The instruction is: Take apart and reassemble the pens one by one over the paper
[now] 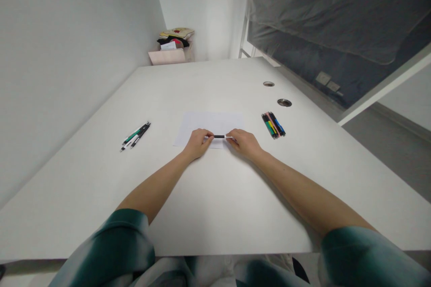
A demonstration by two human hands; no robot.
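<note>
A black and white pen lies crosswise between my two hands, just above a white sheet of paper on the table. My left hand pinches the pen's left end with closed fingers. My right hand pinches its right, white end, fingers also closed. Both hands rest on the near edge of the paper.
Several pens lie loose to the left. A bundle of coloured pens lies to the right. Two round cable holes sit behind it in the white table. A box of oddments stands in the far corner.
</note>
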